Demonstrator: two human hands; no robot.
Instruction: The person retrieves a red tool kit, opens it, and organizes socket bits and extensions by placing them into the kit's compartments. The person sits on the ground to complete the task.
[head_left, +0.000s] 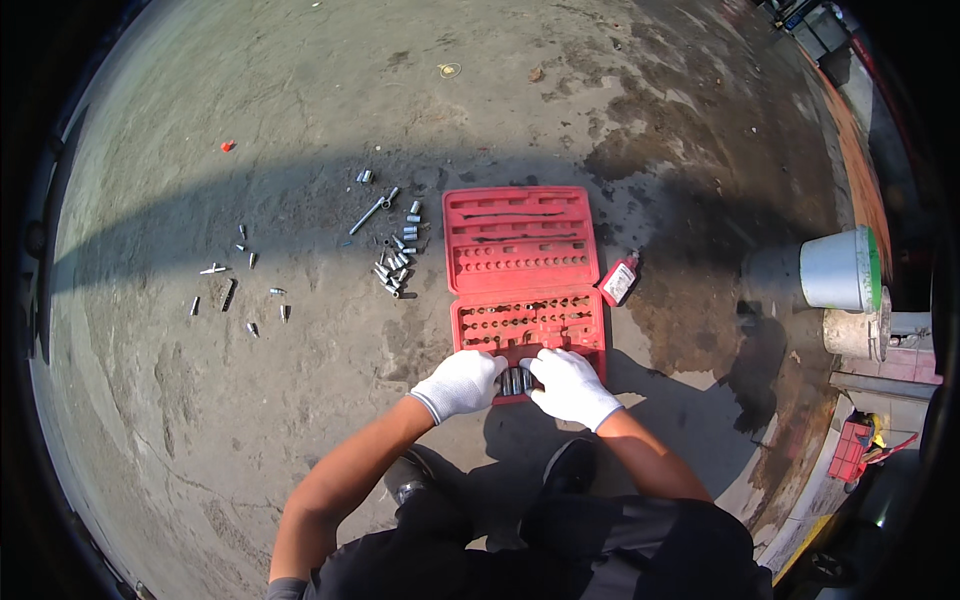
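A red moulded socket-set case (520, 289) lies unfolded on the concrete, its near half holding rows of small bits. At its near edge stands a short row of chrome deep sockets (516, 381), side by side. My left hand (461, 381), in a white knit glove, grips the left end of that row. The right end is held by my right hand (571, 386), gloved the same way, with its fingers curled. Both hands hide part of the case's near edge. Left of the case lie several loose sockets (397, 262) and a T-handle bar (369, 215).
A red bottle (619, 280) bearing writing touches the case's right side. Farther left, several small sockets, a sliding T-bar (213, 268) and a dark bit holder (228, 295) are scattered. White buckets (836, 270) and a red basket (850, 451) stand at right. Wet stains mark the concrete.
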